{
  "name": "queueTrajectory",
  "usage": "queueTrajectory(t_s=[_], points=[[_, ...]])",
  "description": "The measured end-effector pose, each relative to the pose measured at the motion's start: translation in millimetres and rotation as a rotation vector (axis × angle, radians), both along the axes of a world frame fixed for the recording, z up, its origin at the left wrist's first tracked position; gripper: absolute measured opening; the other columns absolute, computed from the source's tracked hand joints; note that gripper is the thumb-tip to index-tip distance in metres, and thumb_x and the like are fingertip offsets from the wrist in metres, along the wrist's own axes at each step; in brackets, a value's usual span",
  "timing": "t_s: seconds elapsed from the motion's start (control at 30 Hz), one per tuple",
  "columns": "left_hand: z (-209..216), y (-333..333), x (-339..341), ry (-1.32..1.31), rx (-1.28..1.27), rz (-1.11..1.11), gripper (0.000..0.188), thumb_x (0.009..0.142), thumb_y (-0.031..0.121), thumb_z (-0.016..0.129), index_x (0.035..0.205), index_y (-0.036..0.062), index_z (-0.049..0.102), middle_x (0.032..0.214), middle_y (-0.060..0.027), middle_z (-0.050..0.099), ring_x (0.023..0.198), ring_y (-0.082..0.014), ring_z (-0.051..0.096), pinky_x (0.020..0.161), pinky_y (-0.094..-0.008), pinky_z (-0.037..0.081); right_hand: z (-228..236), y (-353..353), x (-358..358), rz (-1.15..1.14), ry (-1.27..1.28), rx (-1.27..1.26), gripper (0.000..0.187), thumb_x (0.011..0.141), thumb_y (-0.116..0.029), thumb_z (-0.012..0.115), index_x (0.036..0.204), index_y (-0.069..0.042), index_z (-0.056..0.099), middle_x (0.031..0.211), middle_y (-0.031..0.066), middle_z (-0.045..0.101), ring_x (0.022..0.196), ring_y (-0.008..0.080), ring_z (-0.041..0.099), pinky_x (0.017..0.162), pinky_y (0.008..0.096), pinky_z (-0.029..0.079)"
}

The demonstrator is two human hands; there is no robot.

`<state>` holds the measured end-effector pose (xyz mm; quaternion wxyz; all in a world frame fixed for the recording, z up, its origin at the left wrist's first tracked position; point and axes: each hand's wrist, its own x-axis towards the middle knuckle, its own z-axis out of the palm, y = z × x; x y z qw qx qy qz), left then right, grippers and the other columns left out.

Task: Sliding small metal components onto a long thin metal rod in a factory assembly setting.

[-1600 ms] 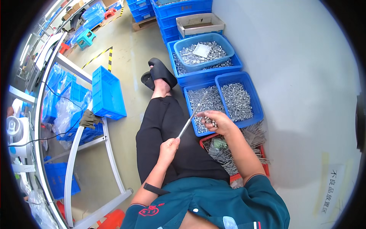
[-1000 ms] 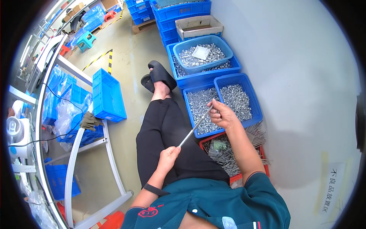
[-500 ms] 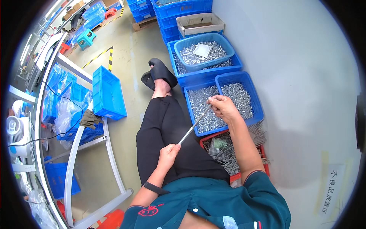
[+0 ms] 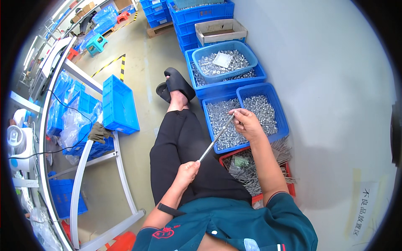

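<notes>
The left hand is closed around the lower end of a thin metal rod, and the right hand pinches its upper end between thumb and fingers; whether that palm hides anything more, I cannot tell. The rod slants between the hands, its lower end above the dark trousers, its upper end in front of a blue bin full of small metal parts. Along the bin's right edge stands a blue basket of similar pieces. Just beyond the bin's near edge, a red tray holds many loose rods, some jutting over its right edge. Past the bin's far edge, a light-blue basket of metal parts carries a white card near its middle.
</notes>
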<state>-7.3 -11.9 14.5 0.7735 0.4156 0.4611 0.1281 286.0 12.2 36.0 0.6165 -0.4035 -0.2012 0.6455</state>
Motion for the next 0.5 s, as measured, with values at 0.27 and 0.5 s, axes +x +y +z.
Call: queueTrajectory(t_s=[0.27,0.5], points=[[-9,-6,6,0.053,0.266,0.077,0.038,0.091,0.033,0.052,0.061,0.0107,0.045,0.050,0.0069,0.034,0.042,-0.0029,0.028,0.039,-0.0201,0.021,5,5,-2,-0.033,-0.049,-0.022,0.020,0.089,-0.019,0.057,0.089,0.000,0.059,0.057,-0.0013,0.048,0.041,0.0035,0.037,0.036,0.0172,0.025],[5,3,13,-0.067,-0.091,0.010,0.040,0.092,0.037,0.047,0.062,0.0115,0.040,0.047,0.0064,0.027,0.036,-0.0042,0.020,0.036,-0.0214,0.015,-7,-4,-21,0.092,-0.031,0.005,0.021,0.090,-0.018,0.054,0.098,0.000,0.060,0.056,-0.0022,0.044,0.042,0.0031,0.035,0.038,0.0175,0.026]])
